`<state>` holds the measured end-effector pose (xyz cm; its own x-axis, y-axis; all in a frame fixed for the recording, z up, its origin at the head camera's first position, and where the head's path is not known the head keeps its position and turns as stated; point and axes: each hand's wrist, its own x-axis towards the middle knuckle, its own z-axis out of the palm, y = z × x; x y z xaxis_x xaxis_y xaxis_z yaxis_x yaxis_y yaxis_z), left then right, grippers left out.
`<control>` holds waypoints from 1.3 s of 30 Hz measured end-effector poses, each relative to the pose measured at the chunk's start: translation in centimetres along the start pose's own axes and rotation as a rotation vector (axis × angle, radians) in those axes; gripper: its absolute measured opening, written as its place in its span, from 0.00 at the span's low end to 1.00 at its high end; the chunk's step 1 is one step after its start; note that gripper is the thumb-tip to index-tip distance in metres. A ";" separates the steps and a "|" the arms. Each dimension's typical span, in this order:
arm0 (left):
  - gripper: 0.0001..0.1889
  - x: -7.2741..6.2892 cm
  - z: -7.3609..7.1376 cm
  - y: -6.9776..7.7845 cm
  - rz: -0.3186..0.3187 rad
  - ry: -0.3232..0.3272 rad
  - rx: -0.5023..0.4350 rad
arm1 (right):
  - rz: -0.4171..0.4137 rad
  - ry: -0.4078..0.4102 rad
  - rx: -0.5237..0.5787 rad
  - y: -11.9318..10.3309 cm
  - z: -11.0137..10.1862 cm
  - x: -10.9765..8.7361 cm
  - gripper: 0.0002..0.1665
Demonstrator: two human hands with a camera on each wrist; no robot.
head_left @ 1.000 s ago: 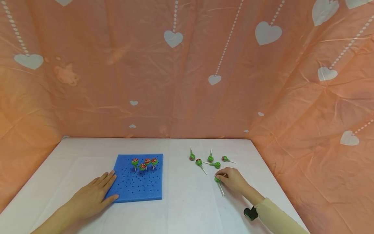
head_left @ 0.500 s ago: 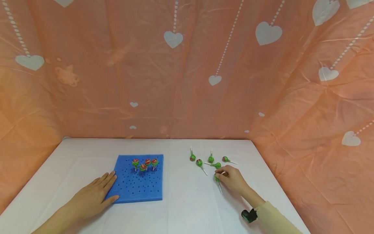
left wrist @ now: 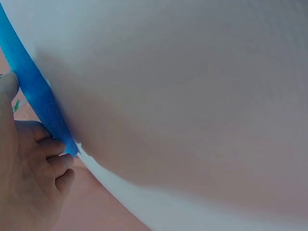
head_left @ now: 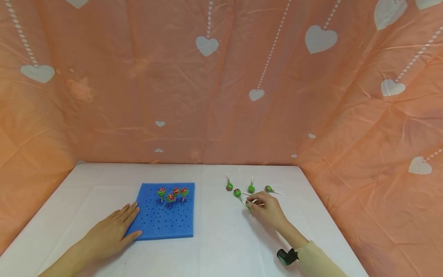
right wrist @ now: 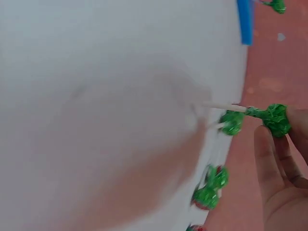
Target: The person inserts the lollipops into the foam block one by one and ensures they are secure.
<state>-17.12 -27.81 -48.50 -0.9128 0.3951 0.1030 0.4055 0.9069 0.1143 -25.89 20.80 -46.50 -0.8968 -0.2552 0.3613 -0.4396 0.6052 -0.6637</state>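
Note:
A blue foam board (head_left: 166,223) dotted with small holes lies on the table's left half. Several lollipops (head_left: 162,192) with red and green wrappers stand upright in its far part. My left hand (head_left: 110,232) rests on the board's left edge with fingers extended; the left wrist view shows that edge between thumb and fingers. My right hand (head_left: 270,211) pinches a green-wrapped lollipop (right wrist: 276,120) by its candy head, raised off the table. In the right wrist view its white stick (right wrist: 224,107) points away from the fingers.
Several loose lollipops lie on the white table (head_left: 221,250) beyond my right hand, among them one at the left (head_left: 229,186) and one at the right (head_left: 268,189). Another is mostly covered by the hand. An orange heart-patterned cloth (head_left: 228,127) surrounds the table.
My right hand has lifted the lollipop from the table and carried it left and slightly away from me. My left hand stays on the board.

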 end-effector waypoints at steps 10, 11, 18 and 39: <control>0.42 0.0 0.0 0.0 0.004 -0.002 0.004 | -0.030 0.003 0.189 -2.7 1.4 1.6 0.09; 0.41 0.0 0.0 0.0 0.004 -0.001 0.002 | -0.034 0.004 0.216 -3.1 1.6 1.8 0.10; 0.42 0.0 0.1 -0.1 0.005 -0.002 0.005 | -0.046 0.010 0.342 -5.7 3.1 3.2 0.10; 0.41 0.1 0.0 -0.2 0.014 0.007 0.005 | -0.215 -0.087 0.549 -12.2 9.6 4.9 0.11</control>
<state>-17.26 -27.94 -48.56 -0.9066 0.4070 0.1118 0.4182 0.9019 0.1080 -25.39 4.92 -42.88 -0.7756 -0.4036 0.4854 -0.5520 0.0606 -0.8317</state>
